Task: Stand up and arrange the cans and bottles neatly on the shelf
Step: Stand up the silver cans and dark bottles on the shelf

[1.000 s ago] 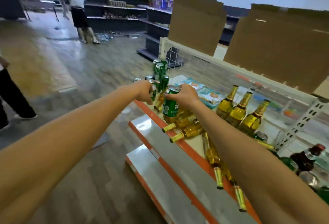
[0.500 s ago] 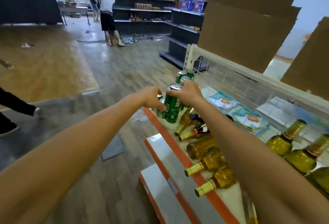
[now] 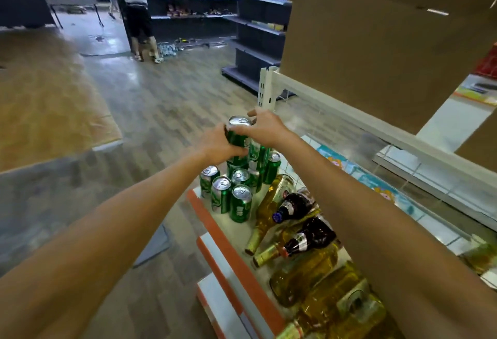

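Both hands hold one green can (image 3: 239, 122) upright above a cluster of standing green cans (image 3: 240, 205) at the far end of a shelf (image 3: 212, 217) with an orange front edge. The left hand (image 3: 216, 145) wraps its side and the right hand (image 3: 265, 128) curls round its rim. Nearer the viewer, yellow bottles (image 3: 304, 274) and dark bottles (image 3: 312, 233) lie tumbled on their sides, crowding the shelf, with cardboard (image 3: 376, 42) standing behind.

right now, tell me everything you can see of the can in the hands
The can is green with pale lettering and a silvery metal top with a pull tab. It is upright, raised above the other cans at the end of the shelf, seemingly set on top of one of them. The left hand grips its lower side; the right hand curls round its upper side near the rim.
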### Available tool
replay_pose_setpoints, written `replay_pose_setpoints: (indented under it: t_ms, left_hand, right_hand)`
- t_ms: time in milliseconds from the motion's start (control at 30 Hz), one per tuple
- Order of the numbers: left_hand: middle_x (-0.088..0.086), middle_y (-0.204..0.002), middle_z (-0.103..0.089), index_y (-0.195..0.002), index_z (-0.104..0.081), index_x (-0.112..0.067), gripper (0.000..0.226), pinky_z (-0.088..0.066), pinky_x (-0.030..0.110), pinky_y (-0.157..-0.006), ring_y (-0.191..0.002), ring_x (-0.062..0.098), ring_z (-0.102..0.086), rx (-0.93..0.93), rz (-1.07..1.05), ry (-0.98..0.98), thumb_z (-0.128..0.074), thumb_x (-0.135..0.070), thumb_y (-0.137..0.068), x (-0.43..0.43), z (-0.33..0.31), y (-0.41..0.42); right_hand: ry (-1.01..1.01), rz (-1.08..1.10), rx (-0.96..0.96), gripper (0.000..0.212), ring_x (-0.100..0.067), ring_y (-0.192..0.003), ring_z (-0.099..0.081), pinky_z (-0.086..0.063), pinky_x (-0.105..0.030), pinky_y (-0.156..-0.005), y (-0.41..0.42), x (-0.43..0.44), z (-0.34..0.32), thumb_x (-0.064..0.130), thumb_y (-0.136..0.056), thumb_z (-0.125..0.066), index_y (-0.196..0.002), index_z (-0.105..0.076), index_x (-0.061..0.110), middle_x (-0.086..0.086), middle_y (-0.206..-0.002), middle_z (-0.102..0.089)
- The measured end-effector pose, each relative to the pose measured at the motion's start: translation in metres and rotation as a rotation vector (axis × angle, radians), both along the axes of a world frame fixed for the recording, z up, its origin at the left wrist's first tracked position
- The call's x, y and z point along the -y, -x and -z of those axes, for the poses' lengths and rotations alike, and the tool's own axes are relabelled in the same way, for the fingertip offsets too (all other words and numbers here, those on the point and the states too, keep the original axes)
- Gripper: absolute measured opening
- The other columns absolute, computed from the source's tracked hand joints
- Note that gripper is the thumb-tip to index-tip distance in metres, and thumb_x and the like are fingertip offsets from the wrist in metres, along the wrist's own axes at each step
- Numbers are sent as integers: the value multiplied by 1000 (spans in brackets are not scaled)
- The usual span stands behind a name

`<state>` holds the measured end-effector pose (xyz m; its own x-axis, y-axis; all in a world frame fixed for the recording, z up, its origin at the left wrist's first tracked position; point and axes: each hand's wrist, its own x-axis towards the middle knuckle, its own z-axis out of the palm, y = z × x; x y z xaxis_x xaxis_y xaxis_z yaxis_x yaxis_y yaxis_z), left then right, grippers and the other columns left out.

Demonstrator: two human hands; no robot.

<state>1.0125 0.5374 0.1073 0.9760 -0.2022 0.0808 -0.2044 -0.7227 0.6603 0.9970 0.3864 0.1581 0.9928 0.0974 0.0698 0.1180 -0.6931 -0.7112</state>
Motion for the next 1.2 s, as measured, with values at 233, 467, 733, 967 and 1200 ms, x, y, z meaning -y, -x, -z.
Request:
replay_pose_setpoints:
  t_ms: [233, 467, 733, 967, 1200]
  left_hand:
    - [-8, -88, -64, -103, -62, -22, 48, -46, 25, -73, -83, 6, -58, -57, -53, 108, -88, -26, -63, 4, 32, -57]
    - [-2, -91, -73, -100, -71, -21, 38, -47, 21, -67, -86, 13, -67, -138, 17, 126, -87, -18, -65, 3, 62, -99]
    - [-1, -100, -71, -109, -67, -17, 45, -47, 21, -75, -93, 15, -66, -202, 117, 157, -86, -12, -69, -7, 84, -123]
    - [-4, -103, -72, -113, -67, -22, 54, -47, 20, -73, -96, 13, -66, -255, 152, 135, -90, -24, -64, -10, 89, -131]
    - [5, -139, -54, -145, -39, -15, 96, -47, 37, -101, -124, 25, -54, -238, 216, 77, -90, -36, -66, -10, 50, -131]
  right_hand:
    - [-64, 154, 61, 48, -16, -98, -62, -53, -30, -84, -42, 23, 29, 39, -95, -62, -131, -56, 8, -8, -122, -64]
    - [-63, 258, 69, 41, -19, -100, -65, -55, -42, -91, -71, 22, 45, 36, -95, -62, -127, -61, 9, -6, -114, -68]
    - [-55, 346, 66, 38, -19, -102, -64, -54, -39, -92, -84, 11, 60, 34, -96, -61, -124, -61, 9, -6, -115, -67]
    - [-45, 396, 28, 41, -20, -103, -63, -55, -43, -92, -85, 2, 67, 36, -95, -61, -126, -59, 10, -5, -115, -65]
    - [48, 427, -35, 43, -22, -107, -61, -51, -38, -94, -72, -2, 68, 34, -95, -60, -131, -56, 10, -8, -120, -64]
